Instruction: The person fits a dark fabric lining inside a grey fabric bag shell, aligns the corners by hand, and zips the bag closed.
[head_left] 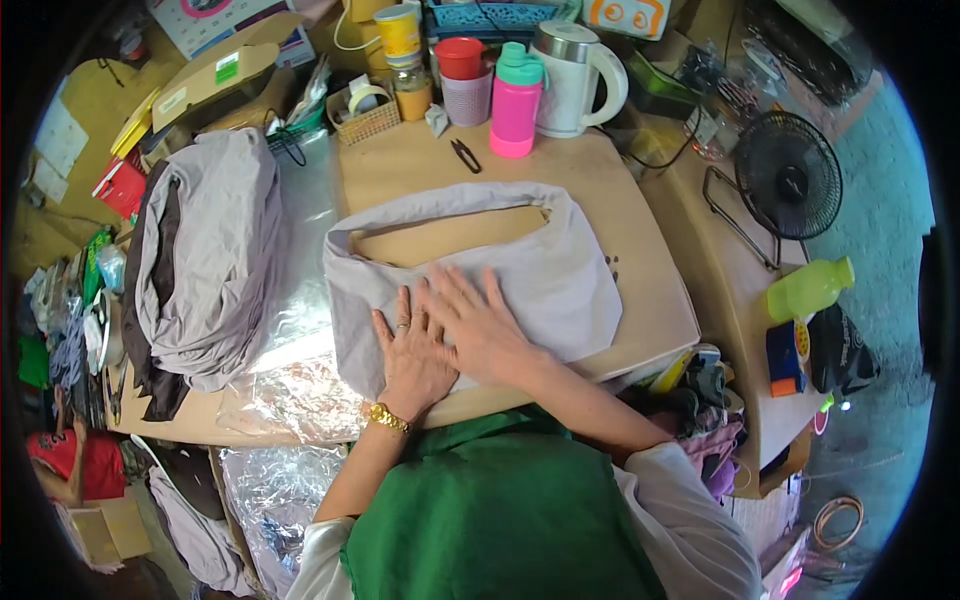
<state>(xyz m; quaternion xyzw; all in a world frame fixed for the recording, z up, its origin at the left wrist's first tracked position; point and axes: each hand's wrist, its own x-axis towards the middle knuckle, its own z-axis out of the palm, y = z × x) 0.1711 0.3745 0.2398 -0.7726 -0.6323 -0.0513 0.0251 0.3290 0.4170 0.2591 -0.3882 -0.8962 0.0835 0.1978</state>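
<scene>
A light grey cloth piece shaped like a shoulder bag [560, 300] lies flat on the brown-covered table [640, 250]. Its long upper band loops round an opening, through which the brown surface shows. My left hand [414, 352], a gold watch or bracelet at its wrist, rests with fingers spread on the lower middle of the cloth. Just to the right, my right hand [483, 325] lies flat on the same cloth, fingers apart and partly over the left hand's edge. Neither hand grips anything.
A pile of grey cloth pieces [215, 270] lies left on clear plastic sheeting [310, 340]. Black thread snips [465, 156], a pink bottle [515, 115] and a white jug [568, 85] stand or lie at the back. A black fan [788, 175] is right. Another person [75, 460] is lower left.
</scene>
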